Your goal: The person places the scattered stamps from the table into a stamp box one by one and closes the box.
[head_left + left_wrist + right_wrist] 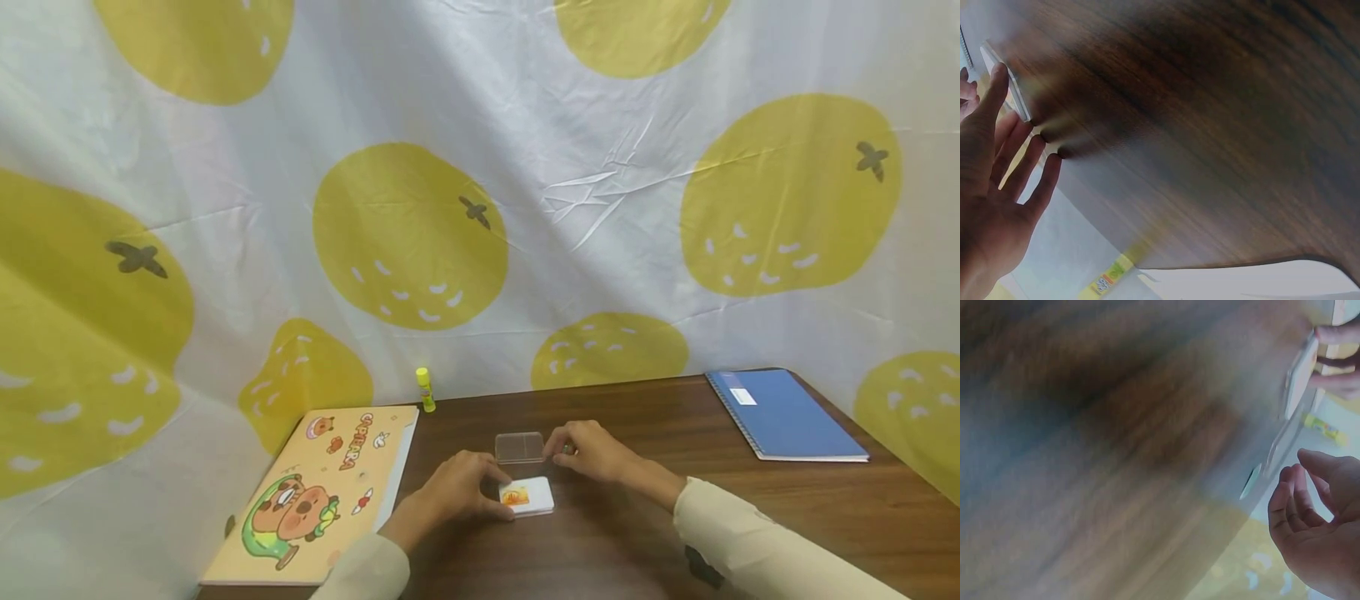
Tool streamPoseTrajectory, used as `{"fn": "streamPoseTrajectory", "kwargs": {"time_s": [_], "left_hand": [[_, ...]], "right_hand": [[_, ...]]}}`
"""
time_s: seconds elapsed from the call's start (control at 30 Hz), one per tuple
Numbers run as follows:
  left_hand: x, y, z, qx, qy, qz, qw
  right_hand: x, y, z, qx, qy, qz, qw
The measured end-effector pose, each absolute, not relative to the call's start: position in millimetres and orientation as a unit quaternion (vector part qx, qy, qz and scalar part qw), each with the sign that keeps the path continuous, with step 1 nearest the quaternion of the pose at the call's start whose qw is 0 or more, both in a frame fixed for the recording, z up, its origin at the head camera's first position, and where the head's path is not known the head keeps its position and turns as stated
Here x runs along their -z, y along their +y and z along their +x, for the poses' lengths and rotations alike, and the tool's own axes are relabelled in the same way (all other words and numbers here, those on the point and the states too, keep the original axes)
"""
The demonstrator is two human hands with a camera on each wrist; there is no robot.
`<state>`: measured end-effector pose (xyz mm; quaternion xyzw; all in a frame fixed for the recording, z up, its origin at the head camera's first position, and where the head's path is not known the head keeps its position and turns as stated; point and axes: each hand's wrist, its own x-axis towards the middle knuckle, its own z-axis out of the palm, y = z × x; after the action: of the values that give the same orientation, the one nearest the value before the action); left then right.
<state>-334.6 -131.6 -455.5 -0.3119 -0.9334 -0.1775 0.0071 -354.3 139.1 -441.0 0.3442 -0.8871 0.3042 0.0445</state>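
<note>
A small stack of white cards (537, 493), with an orange picture on its left part, lies on the brown table. My left hand (467, 487) holds the stack at its left end, thumb at the near edge and index finger at the far edge. Just behind the cards lies a clear plastic lid (519, 447). My right hand (591, 450) is at the right end of this lid, its fingers loosely bent. In the right wrist view a gap shows between thumb and fingertips, and a small thin pale-green piece (1250, 481) is close by them.
To the left lies a large capybara-print book (330, 492). Behind it a yellow glue stick (425, 390) stands upright near the table's back edge. A blue spiral notebook (787, 415) is at the back right. A fruit-patterned curtain (600, 250) hangs behind the table.
</note>
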Motion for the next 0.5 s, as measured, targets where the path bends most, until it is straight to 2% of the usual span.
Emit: {"fn": "streamPoseTrajectory", "kwargs": {"time_s": [0.27, 0.5], "left_hand": [[454, -133, -335, 0.175, -0.929, -0.327, 0.006], [454, -132, -337, 0.165, -0.928, -0.333, 0.011]], "right_hand": [[435, 152, -367, -0.293, -0.896, 0.325, 0.078], [439, 160, -375, -0.284, -0.908, 0.3, 0.062]]}}
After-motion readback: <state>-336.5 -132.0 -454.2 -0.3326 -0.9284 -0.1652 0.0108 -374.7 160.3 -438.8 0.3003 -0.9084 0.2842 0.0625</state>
